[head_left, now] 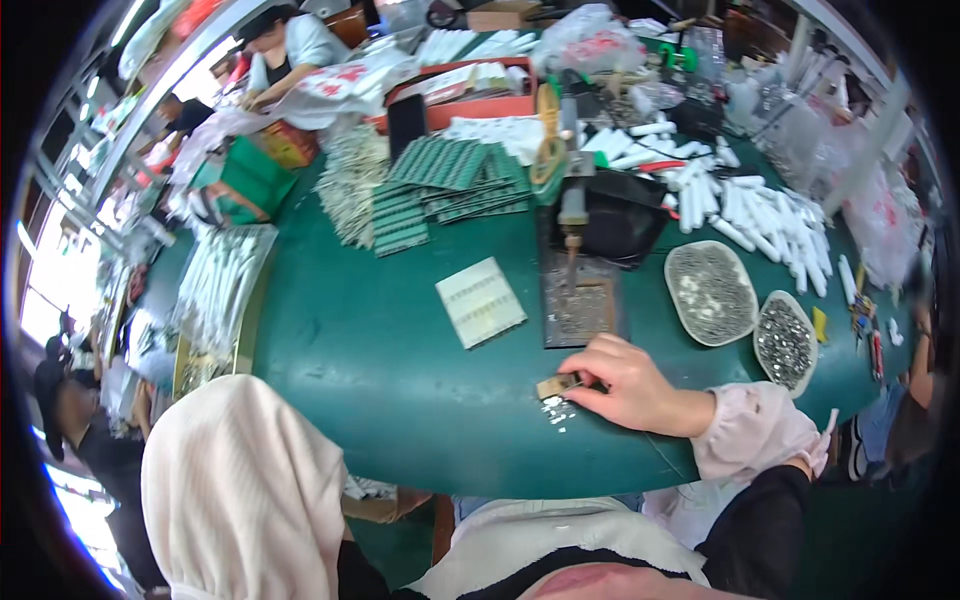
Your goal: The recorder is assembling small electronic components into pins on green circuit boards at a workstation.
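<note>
Pinching a small tan block [557, 385] between thumb and fingers, the right hand [622, 384] rests low over the green counter [350, 340], near its front edge; a few shiny bits [558, 410] lie on the counter just below the block; the left hand is out of sight, so I cannot tell how it is placed, though a pale left sleeve [240, 490] rises large at the lower left; the right forearm wears a pink cuff [750, 432] over a black sleeve [765, 515].

Just beyond the right hand stands a press [572, 205], its rod pointing down over a dark base [555, 325]; left of the base lies a pale card [480, 303] with rows of marks, well apart from the block; to the right sit two tubs, the larger tub [712, 292] filled with fine grey pieces and the smaller tub [786, 343] with shiny metal ones.

Farther back, green boards [455, 180] lie stacked and fanned beside a heap of pale strips [352, 185]; white tubes [765, 220] are piled at the right; a red box [460, 95] stands behind the boards; a co-worker [290, 55] leans over at the far left.
</note>
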`<action>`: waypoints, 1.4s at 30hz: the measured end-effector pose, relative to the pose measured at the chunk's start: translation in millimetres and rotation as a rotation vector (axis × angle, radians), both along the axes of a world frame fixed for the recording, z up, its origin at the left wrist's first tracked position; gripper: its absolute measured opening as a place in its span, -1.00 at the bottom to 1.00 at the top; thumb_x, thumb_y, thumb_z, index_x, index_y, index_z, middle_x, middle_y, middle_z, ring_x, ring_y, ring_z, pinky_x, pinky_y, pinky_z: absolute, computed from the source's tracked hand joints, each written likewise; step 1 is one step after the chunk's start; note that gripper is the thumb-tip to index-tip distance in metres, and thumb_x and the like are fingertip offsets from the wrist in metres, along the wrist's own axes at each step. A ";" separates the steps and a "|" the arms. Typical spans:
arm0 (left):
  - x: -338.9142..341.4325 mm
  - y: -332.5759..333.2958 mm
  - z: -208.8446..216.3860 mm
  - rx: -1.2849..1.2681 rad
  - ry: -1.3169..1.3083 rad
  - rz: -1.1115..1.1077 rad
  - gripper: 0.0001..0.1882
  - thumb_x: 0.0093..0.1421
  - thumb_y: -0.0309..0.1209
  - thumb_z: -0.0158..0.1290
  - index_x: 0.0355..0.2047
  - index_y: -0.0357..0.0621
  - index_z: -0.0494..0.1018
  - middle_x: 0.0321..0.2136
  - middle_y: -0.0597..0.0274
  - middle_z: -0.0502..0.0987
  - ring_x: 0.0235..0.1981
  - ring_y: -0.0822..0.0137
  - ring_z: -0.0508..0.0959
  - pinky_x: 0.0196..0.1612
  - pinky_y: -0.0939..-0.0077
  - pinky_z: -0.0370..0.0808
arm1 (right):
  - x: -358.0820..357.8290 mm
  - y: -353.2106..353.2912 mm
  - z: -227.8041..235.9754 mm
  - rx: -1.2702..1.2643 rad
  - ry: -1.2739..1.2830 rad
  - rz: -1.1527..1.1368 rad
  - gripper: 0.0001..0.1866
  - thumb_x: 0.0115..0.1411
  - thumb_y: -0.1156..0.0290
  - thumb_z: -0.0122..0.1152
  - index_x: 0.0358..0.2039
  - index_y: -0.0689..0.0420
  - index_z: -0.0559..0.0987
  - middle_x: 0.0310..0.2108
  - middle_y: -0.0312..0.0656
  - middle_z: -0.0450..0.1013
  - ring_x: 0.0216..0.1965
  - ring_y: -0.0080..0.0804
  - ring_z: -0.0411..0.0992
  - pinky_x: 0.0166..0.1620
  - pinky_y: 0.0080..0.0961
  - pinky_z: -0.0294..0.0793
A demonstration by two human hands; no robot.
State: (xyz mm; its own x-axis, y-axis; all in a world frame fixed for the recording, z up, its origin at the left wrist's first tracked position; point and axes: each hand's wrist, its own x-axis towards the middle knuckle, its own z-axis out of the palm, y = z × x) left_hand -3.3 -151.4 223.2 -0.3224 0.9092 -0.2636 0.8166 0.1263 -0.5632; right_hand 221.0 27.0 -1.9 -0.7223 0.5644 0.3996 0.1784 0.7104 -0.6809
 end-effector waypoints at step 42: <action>-26.5 -12.9 -65.4 -0.253 -0.071 0.126 -0.87 -0.02 -0.34 0.07 -0.61 -0.03 0.56 -0.62 0.29 0.55 -0.48 0.26 0.59 -0.39 0.42 0.48 | 0.1 6.8 -4.7 0.037 -0.011 -0.015 -0.72 -0.04 0.57 0.42 -0.26 0.16 0.61 -0.51 -0.28 0.38 -0.52 -0.50 0.34 -0.47 -0.57 0.35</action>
State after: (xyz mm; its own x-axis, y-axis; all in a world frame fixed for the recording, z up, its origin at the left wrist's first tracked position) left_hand -29.8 -164.3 157.8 -0.4009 0.7658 -0.5028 0.8420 0.0917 -0.5317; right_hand 221.1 33.8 -6.5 -0.7183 0.5604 0.4123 0.1966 0.7320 -0.6523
